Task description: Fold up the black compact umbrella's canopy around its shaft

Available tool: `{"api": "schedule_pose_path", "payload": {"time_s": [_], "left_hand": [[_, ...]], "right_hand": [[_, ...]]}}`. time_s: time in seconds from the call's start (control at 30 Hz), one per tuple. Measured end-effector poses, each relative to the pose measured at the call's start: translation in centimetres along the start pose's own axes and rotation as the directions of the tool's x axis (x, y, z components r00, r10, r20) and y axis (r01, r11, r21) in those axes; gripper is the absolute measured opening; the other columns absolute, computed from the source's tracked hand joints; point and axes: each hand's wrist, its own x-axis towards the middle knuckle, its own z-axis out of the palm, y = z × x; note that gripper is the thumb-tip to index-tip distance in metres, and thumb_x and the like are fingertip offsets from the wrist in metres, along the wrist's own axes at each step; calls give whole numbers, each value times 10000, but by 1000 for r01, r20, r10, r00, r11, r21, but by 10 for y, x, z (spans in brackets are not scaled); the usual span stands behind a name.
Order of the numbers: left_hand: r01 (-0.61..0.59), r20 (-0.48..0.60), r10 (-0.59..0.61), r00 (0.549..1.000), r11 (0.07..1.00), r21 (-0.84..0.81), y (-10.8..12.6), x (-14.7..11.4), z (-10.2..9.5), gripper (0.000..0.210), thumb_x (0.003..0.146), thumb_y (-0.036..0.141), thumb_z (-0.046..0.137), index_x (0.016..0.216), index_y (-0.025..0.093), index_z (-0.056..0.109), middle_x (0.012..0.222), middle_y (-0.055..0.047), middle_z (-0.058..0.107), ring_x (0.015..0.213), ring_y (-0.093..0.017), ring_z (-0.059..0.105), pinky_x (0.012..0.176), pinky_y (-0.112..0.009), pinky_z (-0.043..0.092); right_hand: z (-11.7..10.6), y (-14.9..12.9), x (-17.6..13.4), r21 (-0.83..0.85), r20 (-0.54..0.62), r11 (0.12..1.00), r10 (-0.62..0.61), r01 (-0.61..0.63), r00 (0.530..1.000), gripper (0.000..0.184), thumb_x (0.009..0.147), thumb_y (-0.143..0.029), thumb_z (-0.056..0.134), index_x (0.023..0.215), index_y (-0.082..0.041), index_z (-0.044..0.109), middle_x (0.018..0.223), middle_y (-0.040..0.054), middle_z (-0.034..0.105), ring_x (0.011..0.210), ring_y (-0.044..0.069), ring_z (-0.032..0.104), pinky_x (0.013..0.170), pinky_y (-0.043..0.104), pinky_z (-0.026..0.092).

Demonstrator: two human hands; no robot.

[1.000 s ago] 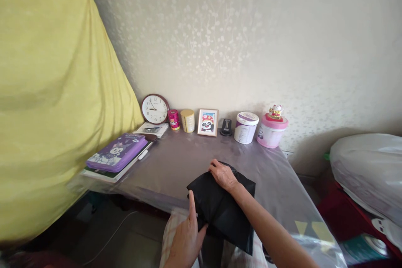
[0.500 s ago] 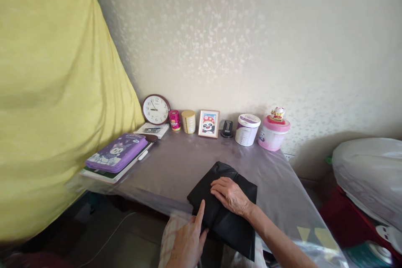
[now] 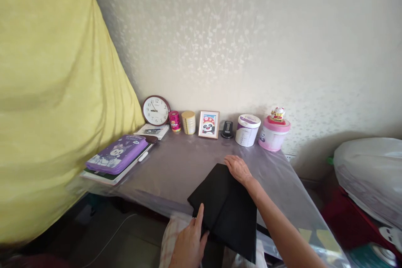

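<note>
Across the lap in checked trousers [image 3: 168,238], the left hand [image 3: 188,238] meets the near-left edge of a folded black sheet [image 3: 234,215], forefinger and thumb apart; its other fingers are hidden, so I cannot tell how firm that grip is. The sheet lies partly on the desk [image 3: 176,163], its near corner jutting past the front edge above the lap. At its far edge rests the right hand [image 3: 238,168], palm down, fingers together; whether that grip pinches anything I cannot tell. Half a second ago this hand lay over the sheet's middle; now it is farther out, and the surface looks flatter, while the left hand has hardly shifted. Bare plastic-covered surface spans from the sheet leftward to the purple case [image 3: 117,153], rightward to the desk's slanting side edge, and back to the picture frame [image 3: 209,124], white tub [image 3: 247,130] and round clock [image 3: 156,110] along the wall [image 3: 216,29].
</note>
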Motion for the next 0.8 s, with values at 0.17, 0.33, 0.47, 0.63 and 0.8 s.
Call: {"api": "schedule_pose_path", "payload": {"time_s": [0.17, 0.33, 0.47, 0.63, 0.8], "left_hand": [[6, 34, -6, 999, 1000, -14, 2, -1, -4, 625, 873, 180, 361, 1441, 184, 99, 1165, -92, 585, 972, -187, 588, 781, -243, 405], [19, 49, -17, 999, 999, -37, 4, -1, -8, 631, 870, 167, 358, 1442, 194, 91, 1142, -85, 594, 943, -180, 597, 758, -236, 408], [26, 53, -24, 998, 999, -41, 3, 0, -7, 633, 870, 171, 364, 1442, 201, 95, 1152, -83, 590, 932, -177, 602, 747, -231, 408], [13, 43, -10, 999, 999, -53, 1, 1, -7, 635, 869, 175, 383, 1440, 189, 107, 1160, -84, 593, 971, -178, 592, 783, -226, 402], [37, 66, -34, 997, 998, -53, 3, 1, -8, 641, 861, 176, 402, 1438, 205, 125, 1189, -78, 588, 1001, -185, 586, 813, -232, 404]], "right_hand": [[-2, -2, -1, 242, 33, 970, 3, -11, 999, 311, 921, -298, 369, 941, -208, 666, 982, 42, 689, 934, 175, 620, 866, 277, 434], [6, -3, 16, 279, 197, 946, 113, -166, 974, 207, 837, -310, 507, 916, -222, 677, 906, 8, 709, 836, 153, 652, 732, 227, 481], [4, -11, 24, 170, 153, 955, 220, -245, 963, 166, 820, -252, 515, 795, -199, 671, 835, 54, 700, 789, 194, 649, 675, 274, 479], [-14, -39, -2, 176, 17, 984, 22, -25, 1000, 238, 912, -282, 407, 919, -219, 636, 957, 47, 670, 940, 165, 596, 818, 264, 439], [-2, -50, -32, 226, 66, 908, -374, 351, 925, 253, 919, -306, 421, 933, -205, 652, 986, 39, 680, 984, 159, 592, 921, 311, 398]]}}
